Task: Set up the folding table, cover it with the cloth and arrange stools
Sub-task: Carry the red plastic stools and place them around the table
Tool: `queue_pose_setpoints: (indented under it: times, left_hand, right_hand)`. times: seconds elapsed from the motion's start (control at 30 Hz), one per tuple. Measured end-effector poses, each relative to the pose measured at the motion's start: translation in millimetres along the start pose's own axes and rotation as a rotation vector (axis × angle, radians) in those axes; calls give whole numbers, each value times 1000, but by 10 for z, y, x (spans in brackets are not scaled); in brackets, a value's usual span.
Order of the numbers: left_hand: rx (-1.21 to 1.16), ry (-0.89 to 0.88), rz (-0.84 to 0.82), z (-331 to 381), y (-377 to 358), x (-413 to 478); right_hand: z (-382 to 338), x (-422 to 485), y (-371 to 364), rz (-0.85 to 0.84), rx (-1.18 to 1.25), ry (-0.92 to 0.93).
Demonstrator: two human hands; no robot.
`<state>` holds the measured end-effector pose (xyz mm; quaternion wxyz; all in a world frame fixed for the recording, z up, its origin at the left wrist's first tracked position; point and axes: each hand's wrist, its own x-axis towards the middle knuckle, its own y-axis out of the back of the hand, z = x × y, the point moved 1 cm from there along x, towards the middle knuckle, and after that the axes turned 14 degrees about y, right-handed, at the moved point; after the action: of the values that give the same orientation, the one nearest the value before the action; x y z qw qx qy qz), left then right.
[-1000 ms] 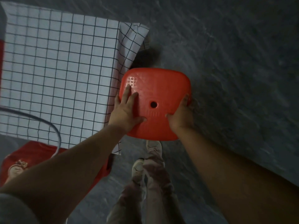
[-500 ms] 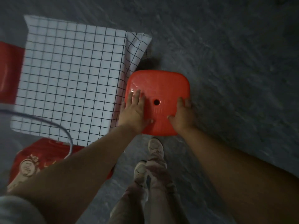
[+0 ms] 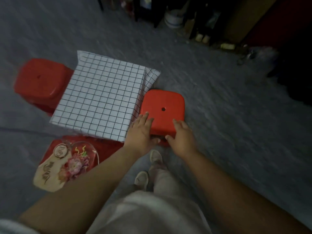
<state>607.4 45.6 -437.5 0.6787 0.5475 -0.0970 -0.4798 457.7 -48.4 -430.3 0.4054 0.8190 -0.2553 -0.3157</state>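
A white checked cloth (image 3: 101,98) lies spread over the low table, hiding it and hanging down at the right side. A red stool (image 3: 163,105) stands on the grey floor (image 3: 236,132) just beside that hanging edge. Both hands are on its near part. The left hand (image 3: 141,132) rests on the near-left corner of the seat, its fingers (image 3: 145,118) fairly straight and close together on top, with the thumb reaching toward the front edge. The right hand (image 3: 181,137) sits at the near-right corner, fingers loosely spread with the tips on the seat and the thumb pointing left below the front rim. Neither hand is curled tight round the seat. A second red stool (image 3: 40,81) stands at the table's far-left side, partly tucked under the cloth. A third red stool (image 3: 108,146) sits at the near side and carries a flowered, gold-lettered object (image 3: 64,166) — too blurred to name. The person's pale shoes (image 3: 141,179) stand on the floor below the hands.
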Motion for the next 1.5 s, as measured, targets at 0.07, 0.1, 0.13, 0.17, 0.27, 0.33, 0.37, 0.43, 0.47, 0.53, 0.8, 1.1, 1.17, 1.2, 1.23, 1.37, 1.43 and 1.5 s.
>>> queue_pose_setpoints:
  times: [0.07, 0.1, 0.13, 0.17, 0.27, 0.33, 0.37, 0.43, 0.47, 0.53, 0.8, 1.1, 1.17, 1.2, 1.23, 1.37, 1.43, 1.5]
  left_hand:
    - [-29, -12, 41, -22, 176, -296]
    - [-36, -14, 51, -37, 250, -433]
    - [-44, -14, 61, -53, 317, -555]
    - [-57, -12, 75, -74, 370, -664]
    - [-104, 3, 129, -132, 504, -946]
    - [-122, 31, 170, -173, 561, -1085]
    - [-131, 54, 190, -190, 580, -1151]
    - [-155, 120, 239, -217, 597, -1309]
    - [-161, 145, 247, -224, 600, -1361]
    - [-165, 204, 271, -229, 584, -1505]
    - [-208, 602, 412, -203, 139, -2544]
    - [-347, 1100, 549, -458, -446, -4400]
    - [-381, 1195, 583, -462, -639, -4811]
    - [-397, 1241, 597, -458, -757, -5009]
    - [-421, 1286, 612, -449, -886, -5204]
    - [-525, 1430, 659, -353, -1428, -5971]
    - [-555, 1491, 686, -277, -1682, -6360]
    - [-583, 1554, 717, -192, -1929, -6762]
  right_hand:
    - [-180, -261, 106, 31, -21, 29]
    - [-254, -375, 151, 39, -36, 40]
    - [-319, -471, 198, 46, -48, 52]
    - [-368, -549, 245, 50, -53, 66]
    - [-477, -700, 368, 52, -59, 115]
    - [-519, -745, 429, 64, -49, 153]
    - [-542, -759, 456, 64, -44, 179]
    - [-597, -789, 477, 45, -54, 262]
    - [-609, -791, 477, 37, -60, 296]
    - [-643, -810, 469, 12, -57, 375]
    - [-933, -1186, 244, -157, -43, 851]
    - [-1635, -2327, -393, -490, -147, 1237]
    - [-1744, -2637, -550, -550, -186, 1322]
    - [-1791, -2799, -631, -574, -203, 1359]
    - [-1831, -2970, -712, -596, -215, 1391]
    - [-1910, -3729, -1047, -695, -270, 1502]
    - [-1897, -4144, -1216, -733, -302, 1562]
    - [-1853, -4576, -1374, -784, -337, 1614]
